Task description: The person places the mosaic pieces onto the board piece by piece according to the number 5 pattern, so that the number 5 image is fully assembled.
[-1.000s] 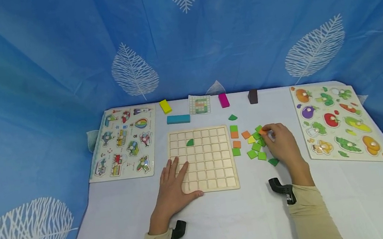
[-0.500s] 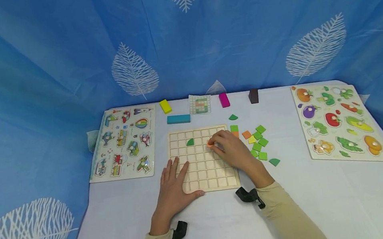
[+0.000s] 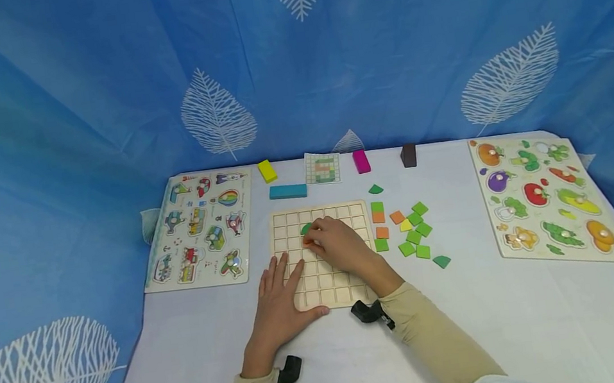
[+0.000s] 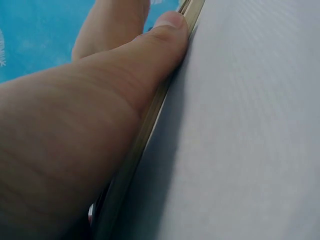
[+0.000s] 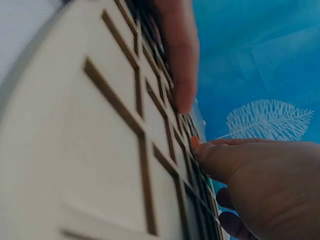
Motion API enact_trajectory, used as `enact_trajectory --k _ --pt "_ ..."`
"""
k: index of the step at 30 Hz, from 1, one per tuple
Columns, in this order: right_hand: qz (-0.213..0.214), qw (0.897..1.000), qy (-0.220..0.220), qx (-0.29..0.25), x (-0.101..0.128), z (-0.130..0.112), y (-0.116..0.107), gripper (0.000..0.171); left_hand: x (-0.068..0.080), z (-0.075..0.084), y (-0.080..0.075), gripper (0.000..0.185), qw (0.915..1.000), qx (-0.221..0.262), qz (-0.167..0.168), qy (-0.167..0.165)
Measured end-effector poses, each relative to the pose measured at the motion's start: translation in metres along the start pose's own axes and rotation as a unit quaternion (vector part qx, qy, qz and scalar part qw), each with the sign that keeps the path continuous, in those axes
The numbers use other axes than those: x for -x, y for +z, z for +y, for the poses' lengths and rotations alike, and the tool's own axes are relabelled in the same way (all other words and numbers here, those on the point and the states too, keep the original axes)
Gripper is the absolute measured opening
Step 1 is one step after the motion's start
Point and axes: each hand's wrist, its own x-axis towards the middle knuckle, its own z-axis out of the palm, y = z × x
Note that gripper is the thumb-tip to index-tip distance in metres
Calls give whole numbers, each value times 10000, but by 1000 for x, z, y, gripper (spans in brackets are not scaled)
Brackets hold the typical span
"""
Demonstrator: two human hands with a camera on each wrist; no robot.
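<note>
A wooden grid board [image 3: 327,281] lies in the middle of the table, with a dark green quarter-circle piece [image 3: 306,228] in one of its upper-left cells. My left hand [image 3: 277,312] rests on the board's lower-left corner, fingers spread. Its thumb [image 4: 167,37] lies along the front edge in the left wrist view. Between thumb and fingertips, my right hand [image 3: 340,248] pinches a small orange tile [image 5: 195,142], just below the green piece in the head view. Whether the tile touches the board cannot be told.
Loose green tiles [image 3: 414,237] with orange and yellow ones lie right of the board. A pattern card [image 3: 323,168], a teal block [image 3: 287,191] and yellow, magenta and dark blocks sit behind. Picture puzzles stand left [image 3: 190,233] and right [image 3: 543,199].
From the loose tiles, my right hand has carried the orange tile leftward across the board to near the green quarter-circle. My left hand has stayed in place.
</note>
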Motion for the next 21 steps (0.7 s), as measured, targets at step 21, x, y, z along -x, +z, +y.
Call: enact_trajectory --k 21 --pt "280 9974 0 660 4 -2 5 16 -1 -1 2 107 10000 -48 9 2"
